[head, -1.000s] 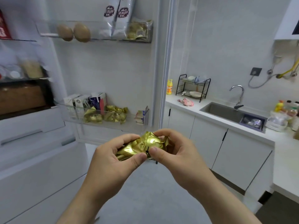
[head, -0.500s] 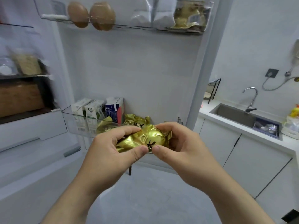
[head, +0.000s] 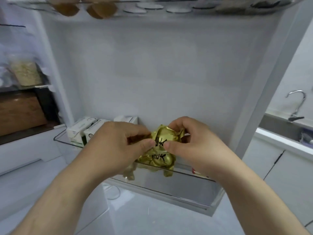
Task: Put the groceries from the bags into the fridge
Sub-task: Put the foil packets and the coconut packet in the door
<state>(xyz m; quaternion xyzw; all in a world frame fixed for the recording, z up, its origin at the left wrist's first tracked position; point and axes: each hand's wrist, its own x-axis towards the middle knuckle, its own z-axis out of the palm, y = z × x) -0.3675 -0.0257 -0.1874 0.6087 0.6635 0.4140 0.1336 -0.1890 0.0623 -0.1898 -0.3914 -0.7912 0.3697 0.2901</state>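
- On my feed the left hand [head: 116,146] is curled onto a gold foil packet [head: 166,135] — thumb on the near face, fingers bent over the top at the packet's left side.
- The right hand [head: 194,146] grips the same packet from the other side. Its thumb presses the front just beside the left thumb, and its fingers hook over the upper edge.
- Neither hand is spread. Both are closed narrowly round the crumpled foil, and black characters show between the two thumb tips.
- I read the packet as held low against the inner face of the open fridge door [head: 160,73], right over the clear door bin [head: 189,174].
- More gold packets [head: 159,161] lie in that bin directly under the held one. I cannot tell whether it touches them.
- At the bin's left end white cartons [head: 79,131] stand upright, partly behind the left hand.
- Up top, brown eggs [head: 100,11] sit in the upper door shelf, cut off by the frame edge.
- To my left, the fridge interior holds a clear tub of pale grains [head: 25,73] — blurred.
- Far right, a chrome faucet [head: 296,102] curves over a sink [head: 271,122] set in a white counter.
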